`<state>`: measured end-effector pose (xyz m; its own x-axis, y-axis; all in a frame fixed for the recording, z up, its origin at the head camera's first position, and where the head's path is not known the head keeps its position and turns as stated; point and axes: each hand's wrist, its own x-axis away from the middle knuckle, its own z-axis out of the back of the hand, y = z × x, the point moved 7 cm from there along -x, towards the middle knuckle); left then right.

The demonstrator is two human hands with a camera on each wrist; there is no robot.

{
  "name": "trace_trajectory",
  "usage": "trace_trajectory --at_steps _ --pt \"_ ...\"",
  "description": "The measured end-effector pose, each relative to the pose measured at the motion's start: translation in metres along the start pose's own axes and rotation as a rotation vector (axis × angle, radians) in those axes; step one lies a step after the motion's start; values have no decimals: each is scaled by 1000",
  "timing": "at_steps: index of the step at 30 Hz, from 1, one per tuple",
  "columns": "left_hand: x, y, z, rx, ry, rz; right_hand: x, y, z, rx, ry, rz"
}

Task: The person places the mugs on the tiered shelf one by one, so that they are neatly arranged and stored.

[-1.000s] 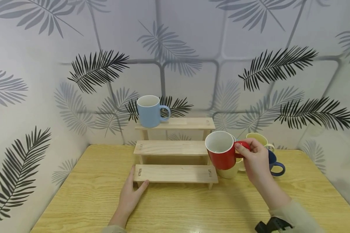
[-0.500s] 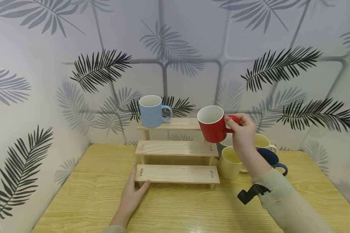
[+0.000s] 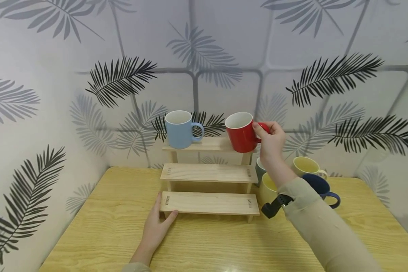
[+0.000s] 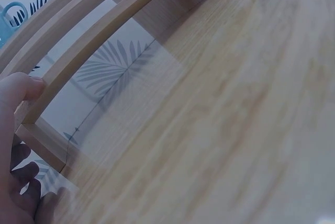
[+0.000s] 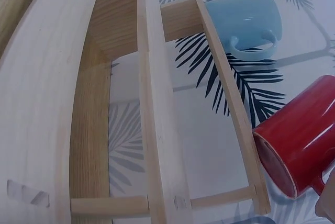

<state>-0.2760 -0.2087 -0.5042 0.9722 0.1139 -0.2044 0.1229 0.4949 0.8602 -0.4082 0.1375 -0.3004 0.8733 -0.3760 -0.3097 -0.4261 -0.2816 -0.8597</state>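
Head view: the right hand (image 3: 271, 141) holds a red mug (image 3: 240, 134) by its handle, fingers curled round it and the thumb near its top. This mug is at the right end of the top board (image 3: 215, 143) of a three-step wooden shelf (image 3: 207, 172), its rim upward with a slight tilt. From the right wrist, its base shows right by the edge of that board, but whether it bears on the wood I cannot tell. A light blue mug (image 3: 180, 130) stands upright at the left end of the same board, well apart from the red one, its handle pointing toward it. Down at the front left corner, the left hand (image 3: 157, 223) rests on the lowest board (image 3: 209, 202), thumb at the front edge and forefinger along the end, spread wide apart; how firmly it presses does not show. On the wood-grain table (image 3: 105, 219), right of the shelf and partly behind the right arm, are a pale yellow mug (image 3: 268, 189), a grey mug (image 3: 259, 173), a second yellow mug (image 3: 306, 166) and a dark blue mug (image 3: 317, 185). A black strap (image 3: 277, 206) circles the right wrist, beside a beige sleeve (image 3: 323, 226).
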Motion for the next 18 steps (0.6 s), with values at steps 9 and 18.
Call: trace_trajectory --at_steps 9,18 --pt "1 -1 0 4 -5 8 -10 7 -10 26 10 0" --pt "0 2 0 13 -14 0 -25 12 -10 59 -29 -13"
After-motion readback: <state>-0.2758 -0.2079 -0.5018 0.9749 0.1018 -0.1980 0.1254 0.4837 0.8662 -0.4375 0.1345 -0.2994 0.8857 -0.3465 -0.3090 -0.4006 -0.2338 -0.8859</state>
